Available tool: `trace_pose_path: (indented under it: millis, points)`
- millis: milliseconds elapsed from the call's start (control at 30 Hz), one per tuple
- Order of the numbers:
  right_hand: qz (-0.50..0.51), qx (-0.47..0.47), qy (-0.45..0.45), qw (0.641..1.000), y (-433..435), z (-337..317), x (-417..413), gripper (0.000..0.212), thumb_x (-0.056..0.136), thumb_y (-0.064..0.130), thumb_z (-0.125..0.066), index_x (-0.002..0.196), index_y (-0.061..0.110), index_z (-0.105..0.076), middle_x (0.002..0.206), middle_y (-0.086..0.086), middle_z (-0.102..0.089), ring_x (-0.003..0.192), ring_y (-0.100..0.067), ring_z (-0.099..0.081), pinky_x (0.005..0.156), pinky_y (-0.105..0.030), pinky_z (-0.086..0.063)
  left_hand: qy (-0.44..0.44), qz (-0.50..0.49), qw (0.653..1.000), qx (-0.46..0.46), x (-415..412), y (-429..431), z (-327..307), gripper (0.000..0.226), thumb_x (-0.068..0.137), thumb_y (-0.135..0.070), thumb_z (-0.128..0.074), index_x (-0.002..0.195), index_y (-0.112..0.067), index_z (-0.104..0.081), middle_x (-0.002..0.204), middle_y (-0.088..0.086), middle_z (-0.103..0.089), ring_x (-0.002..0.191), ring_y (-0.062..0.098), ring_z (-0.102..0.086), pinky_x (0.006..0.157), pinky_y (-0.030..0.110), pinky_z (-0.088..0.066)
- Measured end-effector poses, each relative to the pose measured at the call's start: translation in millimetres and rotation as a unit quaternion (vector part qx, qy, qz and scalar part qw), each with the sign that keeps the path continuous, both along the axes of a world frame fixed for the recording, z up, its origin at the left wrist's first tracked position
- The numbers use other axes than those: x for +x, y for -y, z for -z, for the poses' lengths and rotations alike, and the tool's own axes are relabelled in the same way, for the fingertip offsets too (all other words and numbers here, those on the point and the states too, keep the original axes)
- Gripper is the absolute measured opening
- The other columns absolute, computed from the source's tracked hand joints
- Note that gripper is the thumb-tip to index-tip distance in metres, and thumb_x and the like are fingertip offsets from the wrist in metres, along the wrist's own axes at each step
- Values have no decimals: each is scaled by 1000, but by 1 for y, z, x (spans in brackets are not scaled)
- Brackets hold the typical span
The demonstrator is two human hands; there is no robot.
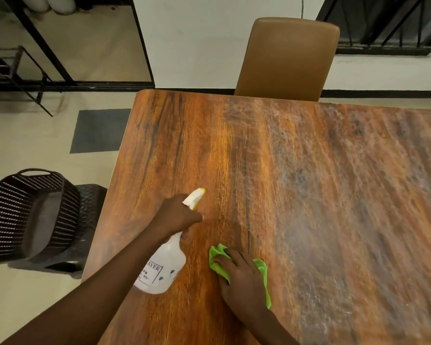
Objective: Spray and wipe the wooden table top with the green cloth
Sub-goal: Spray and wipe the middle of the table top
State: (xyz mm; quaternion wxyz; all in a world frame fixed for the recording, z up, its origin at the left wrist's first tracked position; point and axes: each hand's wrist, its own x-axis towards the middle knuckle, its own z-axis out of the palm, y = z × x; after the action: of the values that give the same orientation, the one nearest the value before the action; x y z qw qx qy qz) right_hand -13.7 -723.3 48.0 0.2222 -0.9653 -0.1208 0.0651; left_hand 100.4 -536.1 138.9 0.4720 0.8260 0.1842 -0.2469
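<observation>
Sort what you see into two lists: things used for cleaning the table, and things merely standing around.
In use: spray bottle, green cloth, wooden table top, left hand, right hand.
Standing around: tan chair, dark woven furniture, grey floor mat.

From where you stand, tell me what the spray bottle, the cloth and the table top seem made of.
Spray bottle: translucent white plastic, it seems, matte, with a printed label. Green cloth: soft fabric, perhaps microfibre; it bunches in folds. Table top: wood or wood-look laminate, smooth; streaked grain and a misty wet film show.
</observation>
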Motion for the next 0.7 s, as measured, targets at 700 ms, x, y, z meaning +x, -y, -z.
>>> trace_pose_path:
  millis: [700]
  points:
    - [-111,-11,88,990,-60,11,97,44,66,6,-66,106,23,-72,115,1,-67,105,-20,-59,82,-34,-52,18,1,1000,-24,109,-59,1,36,75,-16,-78,105,-7,-61,76,9,-55,57,23,-53,57,32,-44]
